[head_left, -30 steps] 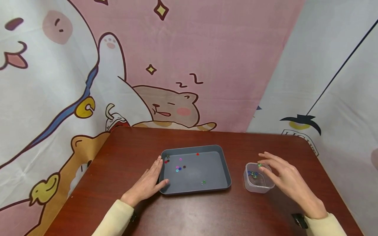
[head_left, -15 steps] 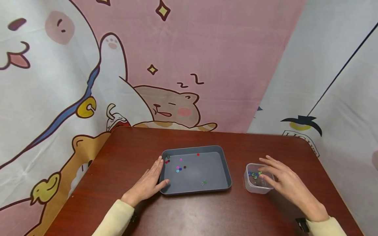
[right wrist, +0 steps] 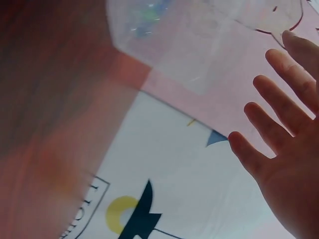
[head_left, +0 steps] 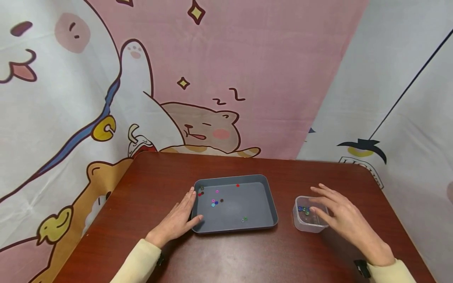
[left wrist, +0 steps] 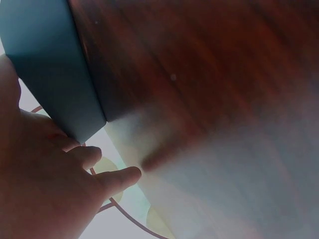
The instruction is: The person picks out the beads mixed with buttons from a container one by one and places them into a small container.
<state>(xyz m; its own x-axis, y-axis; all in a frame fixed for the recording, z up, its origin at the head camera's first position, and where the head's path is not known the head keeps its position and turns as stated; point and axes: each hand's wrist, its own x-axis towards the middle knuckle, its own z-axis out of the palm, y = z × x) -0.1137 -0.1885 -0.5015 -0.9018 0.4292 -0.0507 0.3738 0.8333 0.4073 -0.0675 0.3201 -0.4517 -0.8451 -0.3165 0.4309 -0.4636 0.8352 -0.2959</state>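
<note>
My left hand point(head_left: 174, 223) rests on the left rim of a dark grey tray point(head_left: 244, 202), fingers straight and thumb over its edge. Small coloured beads lie scattered in that tray: a red bead point(head_left: 238, 185) near the back, a green bead point(head_left: 245, 218) near the front, and several pink, blue and dark ones at left. To the right stands a clear plastic box point(head_left: 307, 226) with several blue and green beads point(head_left: 303, 210) inside. Over its right side hovers my right hand point(head_left: 343, 212), fingers spread and holding nothing; the right wrist view shows the fingers point(right wrist: 279, 92) apart beside the box.
Both containers stand on a dark red-brown wooden table point(head_left: 226, 251). A printed cartoon cloth point(head_left: 276, 78) hangs behind the table and along its sides. Bare tabletop separates the tray from the box.
A green bead at my right fingertips has dropped into the clear box. The right thumb and fingers have parted. My left hand and the tray stay as they were.
</note>
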